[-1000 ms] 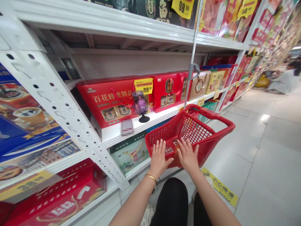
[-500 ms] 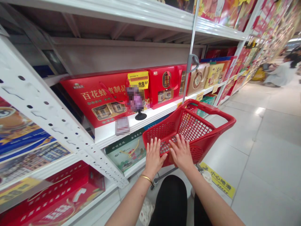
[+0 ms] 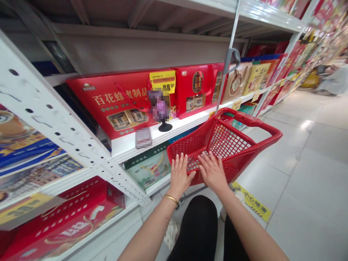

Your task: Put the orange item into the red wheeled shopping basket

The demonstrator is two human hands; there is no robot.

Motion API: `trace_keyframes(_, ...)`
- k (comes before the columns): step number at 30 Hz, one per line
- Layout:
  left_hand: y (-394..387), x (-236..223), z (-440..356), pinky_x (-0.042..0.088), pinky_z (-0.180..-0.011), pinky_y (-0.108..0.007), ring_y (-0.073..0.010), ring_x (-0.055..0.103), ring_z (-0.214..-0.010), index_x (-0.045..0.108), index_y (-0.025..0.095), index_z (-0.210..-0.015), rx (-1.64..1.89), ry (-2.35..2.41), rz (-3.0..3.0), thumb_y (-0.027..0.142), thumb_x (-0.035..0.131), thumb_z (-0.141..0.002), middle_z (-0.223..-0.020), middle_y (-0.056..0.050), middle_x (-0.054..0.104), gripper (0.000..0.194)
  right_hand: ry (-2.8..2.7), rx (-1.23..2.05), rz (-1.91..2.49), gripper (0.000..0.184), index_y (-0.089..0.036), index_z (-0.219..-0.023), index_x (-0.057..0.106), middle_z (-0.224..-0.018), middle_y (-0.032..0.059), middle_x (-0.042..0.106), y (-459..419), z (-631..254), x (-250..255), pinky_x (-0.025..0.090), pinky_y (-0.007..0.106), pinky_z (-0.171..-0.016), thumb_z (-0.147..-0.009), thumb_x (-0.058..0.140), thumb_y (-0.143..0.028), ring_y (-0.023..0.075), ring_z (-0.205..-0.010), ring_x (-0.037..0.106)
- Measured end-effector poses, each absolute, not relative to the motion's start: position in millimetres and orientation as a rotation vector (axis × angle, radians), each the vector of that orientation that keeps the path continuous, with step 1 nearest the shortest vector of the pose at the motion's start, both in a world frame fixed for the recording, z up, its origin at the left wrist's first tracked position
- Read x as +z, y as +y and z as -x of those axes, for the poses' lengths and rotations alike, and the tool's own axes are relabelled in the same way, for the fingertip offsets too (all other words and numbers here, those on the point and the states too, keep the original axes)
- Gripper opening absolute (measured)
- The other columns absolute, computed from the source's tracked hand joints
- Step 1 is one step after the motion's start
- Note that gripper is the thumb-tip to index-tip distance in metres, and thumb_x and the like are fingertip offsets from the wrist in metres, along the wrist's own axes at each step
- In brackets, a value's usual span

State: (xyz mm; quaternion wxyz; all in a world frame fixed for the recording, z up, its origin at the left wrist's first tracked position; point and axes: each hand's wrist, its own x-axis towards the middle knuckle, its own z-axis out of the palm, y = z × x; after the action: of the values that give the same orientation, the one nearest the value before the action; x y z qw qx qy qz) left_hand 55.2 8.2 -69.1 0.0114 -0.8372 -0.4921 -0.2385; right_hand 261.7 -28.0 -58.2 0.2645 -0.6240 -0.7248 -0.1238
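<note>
My left hand [image 3: 181, 175], with a gold bracelet at the wrist, is open with its fingers spread. My right hand [image 3: 213, 172] is open too, palm down, a short gap to the right of the left one. Neither holds anything. Both are in front of the near end of a red shopping cart [image 3: 263, 139] with mesh sides; I cannot tell whether they touch its rim. A small blurred purple item on a black round stand [image 3: 165, 127] is on the white shelf beyond my hands. Beside it lies a small blurred square item [image 3: 143, 137].
Red honey gift boxes [image 3: 95, 87] line the middle shelf, one with a yellow price tag [image 3: 163, 81]. A green box [image 3: 148, 168] sits below. A white upright post [image 3: 78, 145] stands left. A yellow warning strip [image 3: 254, 203] is on the floor. A partly visible person [image 3: 333, 81] is far right.
The view has shifted a little, so the shelf and its boxes sit higher and the cart lies slightly further right. Both hands stay open in front of the cart.
</note>
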Motion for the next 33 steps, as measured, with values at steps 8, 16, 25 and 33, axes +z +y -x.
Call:
trace_keyframes(8,9.9,-72.3,-56.1,0.020,-0.136,-0.057,-0.0317,0.012,-0.169,0.016,0.018,-0.175,-0.808,-1.539,2.601,0.072,0.027,-0.107,-0.181,-0.012,0.023,0.087,-1.673,-0.373,1.847,0.061,-0.015,-0.165,0.047,-0.177,0.0159,0.028,-16.7,-257.9,-58.6,0.011,0.070,-0.132,-0.109,0.045,-0.039,0.0389,-0.168,0.013)
trace_keyframes(16,7.9,-71.2,-54.2,0.021,-0.135,-0.057,-0.0314,0.014,-0.169,0.018,0.017,-0.175,-0.824,-1.523,2.613,0.073,0.026,-0.107,-0.180,-0.013,0.025,0.088,-2.095,-0.207,1.542,0.062,-0.015,-0.172,0.030,-0.173,0.0068,0.041,-27.6,-227.8,-59.8,0.017,0.043,-0.137,-0.113,0.035,-0.032,0.0204,-0.165,0.028)
trace_keyframes(25,8.2,-71.7,-54.6,0.019,-0.136,-0.056,-0.0311,0.013,-0.169,0.014,0.019,-0.176,-0.841,-1.519,2.619,0.073,0.020,-0.107,-0.181,-0.012,0.023,0.088,-1.761,-0.400,1.851,0.053,-0.018,-0.158,0.057,-0.179,0.0086,0.025,-12.4,-276.5,-44.9,0.009,0.067,-0.134,-0.108,0.045,-0.031,0.0379,-0.168,0.007)
trace_keyframes(33,7.9,-71.4,-55.0,0.019,-0.136,-0.058,-0.0317,0.012,-0.169,0.013,0.018,-0.176,-0.853,-1.517,2.612,0.076,0.021,-0.105,-0.180,-0.012,0.025,0.092,-2.057,-0.291,1.661,0.049,-0.026,-0.153,0.062,-0.170,0.0053,0.047,-18.3,-245.6,-46.0,0.008,0.059,-0.136,-0.111,0.043,-0.042,0.0298,-0.163,0.031)
